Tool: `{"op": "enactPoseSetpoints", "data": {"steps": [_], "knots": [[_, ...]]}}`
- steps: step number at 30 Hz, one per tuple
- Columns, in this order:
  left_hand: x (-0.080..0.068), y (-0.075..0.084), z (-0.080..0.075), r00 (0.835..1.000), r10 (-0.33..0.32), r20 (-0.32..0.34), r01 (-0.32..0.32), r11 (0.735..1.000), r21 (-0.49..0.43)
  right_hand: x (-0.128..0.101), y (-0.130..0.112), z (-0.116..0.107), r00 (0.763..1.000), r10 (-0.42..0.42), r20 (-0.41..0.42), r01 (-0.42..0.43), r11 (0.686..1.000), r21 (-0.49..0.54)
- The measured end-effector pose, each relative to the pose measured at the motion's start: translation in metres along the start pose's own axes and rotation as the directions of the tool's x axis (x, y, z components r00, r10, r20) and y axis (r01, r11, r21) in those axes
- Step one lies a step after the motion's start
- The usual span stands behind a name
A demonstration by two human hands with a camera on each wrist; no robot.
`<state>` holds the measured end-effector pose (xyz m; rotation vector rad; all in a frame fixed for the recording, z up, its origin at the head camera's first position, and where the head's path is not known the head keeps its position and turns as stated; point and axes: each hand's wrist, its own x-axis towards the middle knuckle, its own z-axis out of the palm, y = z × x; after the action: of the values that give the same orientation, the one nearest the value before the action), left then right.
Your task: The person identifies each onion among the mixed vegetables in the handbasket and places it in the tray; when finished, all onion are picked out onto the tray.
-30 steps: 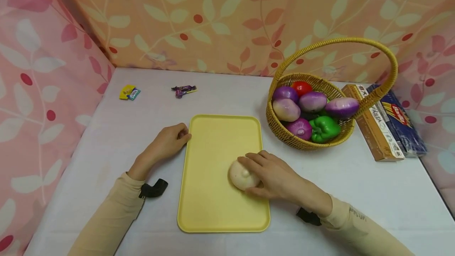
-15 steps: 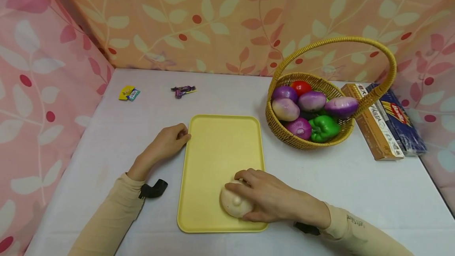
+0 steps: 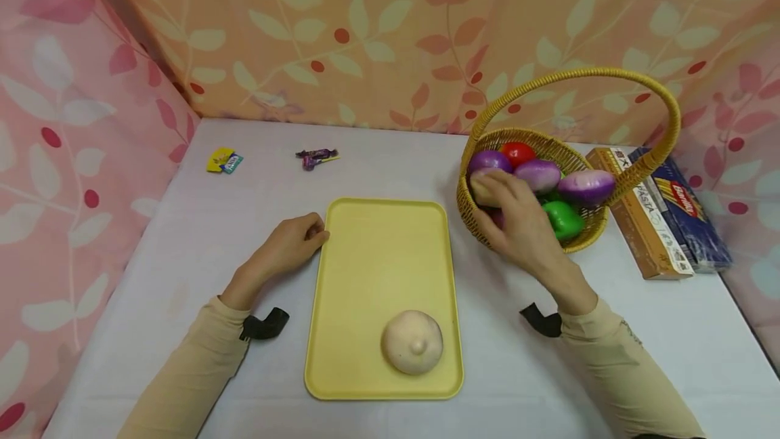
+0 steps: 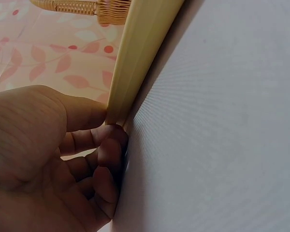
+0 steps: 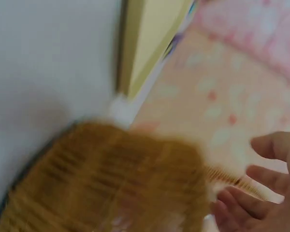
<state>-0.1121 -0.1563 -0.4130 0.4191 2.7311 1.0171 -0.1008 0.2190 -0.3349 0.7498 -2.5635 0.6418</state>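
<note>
My left hand (image 3: 286,244) holds the left edge of the yellow tray (image 3: 380,256). In the left wrist view its thumb lies against the tray's rim (image 4: 140,53), fingers curled by the underside. On the tray's near right part sits a round cream vegetable (image 3: 409,344) with a small knob. My right hand (image 3: 518,219) is over the left side of the wicker basket (image 3: 594,232), close above a pale purple-and-white vegetable (image 3: 478,185) that it partly covers. The right wrist view shows this hand's fingers (image 5: 266,181) spread beside the blurred basket, with nothing between them.
Also in the basket are a tomato (image 3: 518,153), a green bell pepper (image 3: 563,220) and several purple vegetables. Its tall handle (image 3: 585,73) arches above. Two pasta boxes (image 3: 646,222) lie to its right. Small wrapped sweets (image 3: 317,156) and yellow packets (image 3: 224,160) lie at the back left.
My right hand slid the round cream vegetable toward the tray's near end, let go of it, and moved up and right to the basket. My left hand stayed at the tray's edge.
</note>
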Motion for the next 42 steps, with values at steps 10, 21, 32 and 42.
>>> {"op": "enactPoseSetpoints", "data": {"steps": [10, 21, 32, 42], "knots": [[0.000, -0.002, 0.002, 1.000, 0.003, -0.012, -0.003, 1.000, -0.004, 0.016, 0.037, -0.003, 0.989, 0.121, -0.089, -0.137, 0.971, -0.195], [-0.001, -0.001, 0.000, 1.000, -0.001, -0.012, 0.001, 1.000, -0.006, 0.012, 0.036, -0.007, 0.962, 0.272, -0.015, -0.265, 0.922, -0.282], [0.000, -0.003, 0.000, 1.000, 0.003, -0.017, -0.003, 1.000, 0.013, -0.001, -0.003, -0.010, 0.991, 0.117, -0.068, -0.120, 0.992, -0.030], [0.000, 0.000, -0.001, 1.000, 0.001, -0.004, -0.001, 1.000, 0.005, -0.021, -0.042, 0.015, 0.970, -0.108, 0.218, 0.110, 0.994, 0.001]]}}
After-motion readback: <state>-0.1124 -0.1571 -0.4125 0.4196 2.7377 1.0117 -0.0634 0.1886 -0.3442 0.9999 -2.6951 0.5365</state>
